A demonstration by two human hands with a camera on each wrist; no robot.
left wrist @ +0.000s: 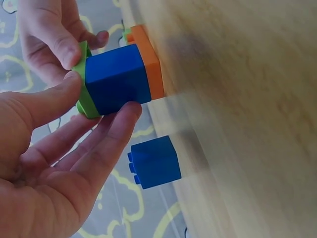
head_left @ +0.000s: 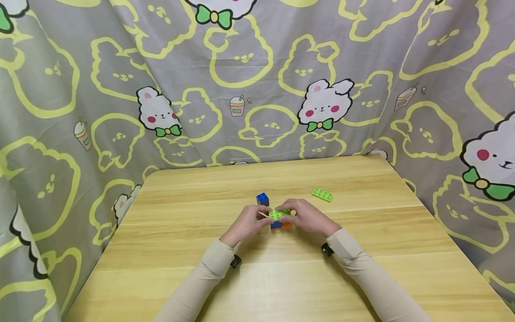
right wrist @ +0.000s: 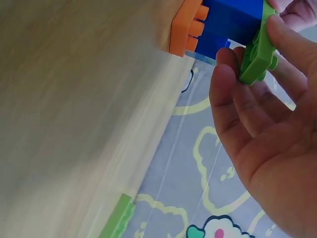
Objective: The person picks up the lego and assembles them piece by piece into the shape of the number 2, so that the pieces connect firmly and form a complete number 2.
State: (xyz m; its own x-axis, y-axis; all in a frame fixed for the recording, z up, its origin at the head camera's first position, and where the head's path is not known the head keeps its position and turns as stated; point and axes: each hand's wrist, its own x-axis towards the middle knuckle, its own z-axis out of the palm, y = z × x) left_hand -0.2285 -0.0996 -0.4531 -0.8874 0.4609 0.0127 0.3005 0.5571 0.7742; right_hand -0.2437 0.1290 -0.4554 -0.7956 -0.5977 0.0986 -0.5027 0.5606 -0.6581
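Observation:
A small stack stands on the table: an orange brick (left wrist: 150,64) at the bottom, a blue block (left wrist: 119,79) on it and a light green brick (head_left: 278,214) on top. The green brick juts out past the blue block on the right, its underside bare there in the right wrist view. My left hand (head_left: 250,222) grips the stack's left end, thumb at the green brick's edge and a fingertip against the blue block. My right hand (head_left: 305,215) pinches the overhanging end of the green brick (right wrist: 258,55) between thumb and fingers.
Just behind the left hand stands a separate blue block (head_left: 262,199), studs up. A second light green brick (head_left: 322,194) lies farther back to the right. The wooden table (head_left: 257,277) ends at a patterned curtain (head_left: 257,67) on the back and sides.

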